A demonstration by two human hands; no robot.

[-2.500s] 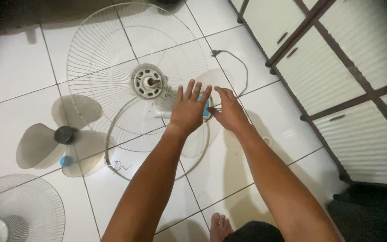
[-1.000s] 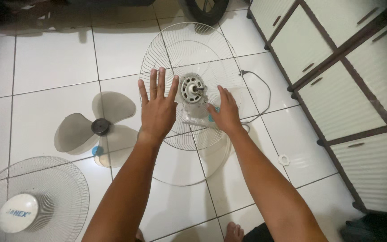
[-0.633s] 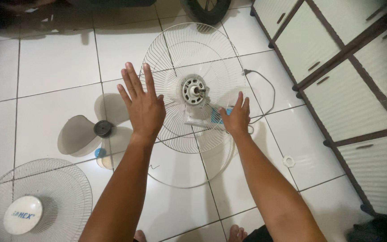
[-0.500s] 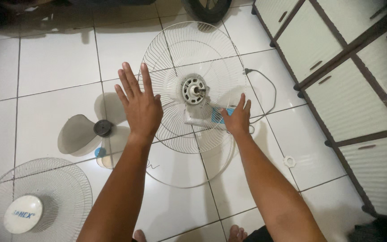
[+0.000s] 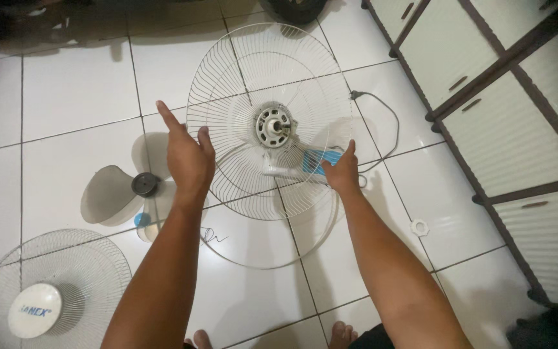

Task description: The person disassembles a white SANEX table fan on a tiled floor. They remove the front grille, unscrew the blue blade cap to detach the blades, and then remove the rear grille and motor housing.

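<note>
A white wire fan guard (image 5: 240, 84) lies on the tiled floor with the fan motor hub (image 5: 272, 126) at its centre. My left hand (image 5: 187, 155) hovers open at the guard's left rim, fingers spread, holding nothing. My right hand (image 5: 341, 169) rests on the white and blue fan body (image 5: 305, 165) just below the hub, fingers laid over its right end. A grey fan blade (image 5: 121, 190) lies on the floor left of my left hand.
A second wire guard with a round white cap (image 5: 40, 304) lies at the lower left. A loose wire ring (image 5: 272, 258) curves below the guard. A power cord (image 5: 382, 123) loops to the right, and a small white nut (image 5: 419, 227) lies near white cabinets (image 5: 505, 116).
My left hand has lifted off the fan body and moved left, away from the hub, opening its fingers. My right hand has stayed on the fan body.
</note>
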